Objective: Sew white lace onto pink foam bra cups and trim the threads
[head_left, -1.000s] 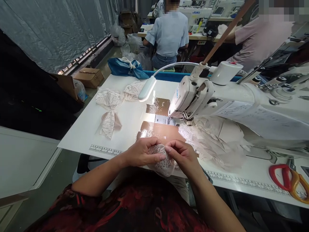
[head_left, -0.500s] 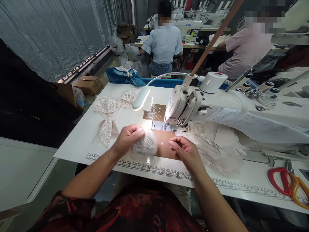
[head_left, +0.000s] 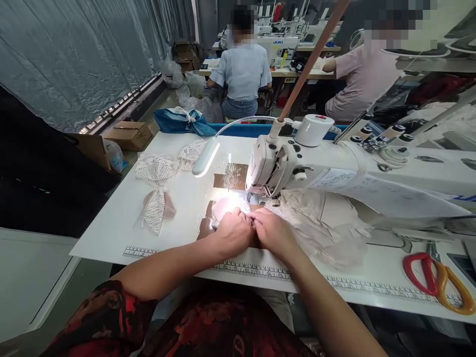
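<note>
Both hands have closed up since half a second ago: right hand was well apart, now it's meeting left hand. Lace cup is on the counter at my left hand's 11 o'clock, in the lamp glow, probably so I can see the edge. Sewing machine head's around 1. Fingers bunched, tips tucked away, can't tell what they're pinching. Knuckles up, forearms angled inward, probably for steadiness.
</note>
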Tool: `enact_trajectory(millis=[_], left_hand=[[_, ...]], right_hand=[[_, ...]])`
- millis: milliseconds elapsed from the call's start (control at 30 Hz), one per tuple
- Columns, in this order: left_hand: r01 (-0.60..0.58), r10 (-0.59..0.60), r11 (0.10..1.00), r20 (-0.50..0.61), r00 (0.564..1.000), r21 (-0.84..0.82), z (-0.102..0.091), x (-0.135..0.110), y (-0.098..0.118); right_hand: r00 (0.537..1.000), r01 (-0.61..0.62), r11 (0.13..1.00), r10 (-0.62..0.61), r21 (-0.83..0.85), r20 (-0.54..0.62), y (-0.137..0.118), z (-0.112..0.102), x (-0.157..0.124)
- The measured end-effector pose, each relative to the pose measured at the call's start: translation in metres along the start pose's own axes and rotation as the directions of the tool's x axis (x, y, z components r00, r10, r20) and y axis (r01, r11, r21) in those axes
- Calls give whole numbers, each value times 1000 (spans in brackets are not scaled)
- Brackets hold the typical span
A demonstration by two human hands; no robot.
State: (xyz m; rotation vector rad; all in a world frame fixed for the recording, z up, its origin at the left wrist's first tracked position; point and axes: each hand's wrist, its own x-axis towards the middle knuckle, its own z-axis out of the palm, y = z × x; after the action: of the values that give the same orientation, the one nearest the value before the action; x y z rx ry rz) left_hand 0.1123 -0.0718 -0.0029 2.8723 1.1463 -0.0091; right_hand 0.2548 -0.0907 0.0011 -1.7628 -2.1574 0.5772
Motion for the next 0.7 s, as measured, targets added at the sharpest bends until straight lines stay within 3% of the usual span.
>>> enact_trajectory(millis=[100,167,233,333,433,700], left_hand=[[-60,64,981,15,998,-186,-16,-8,-19],[-71,79,907,3,997,-414,-20,-9,-34],[-92,66,845,-68,995,-526,-16,-6,-47],[-158,74,883,-202,977,-442,2,0,-55],[-160,71,923,-253,965,-351,18,8,-58],[-241,113,895,-332,936,-375,26,27,-78]], right_hand=[[998,39,985,-30,-170,57,0,10,1],[997,54,961,-39,-273,59,-1,12,0],[998,43,939,-27,-342,50,-2,13,1],[1000,9,915,2,-404,27,-4,14,3],[1000,-12,899,16,-437,7,-4,15,6],[999,-49,897,39,-439,-30,0,17,11]])
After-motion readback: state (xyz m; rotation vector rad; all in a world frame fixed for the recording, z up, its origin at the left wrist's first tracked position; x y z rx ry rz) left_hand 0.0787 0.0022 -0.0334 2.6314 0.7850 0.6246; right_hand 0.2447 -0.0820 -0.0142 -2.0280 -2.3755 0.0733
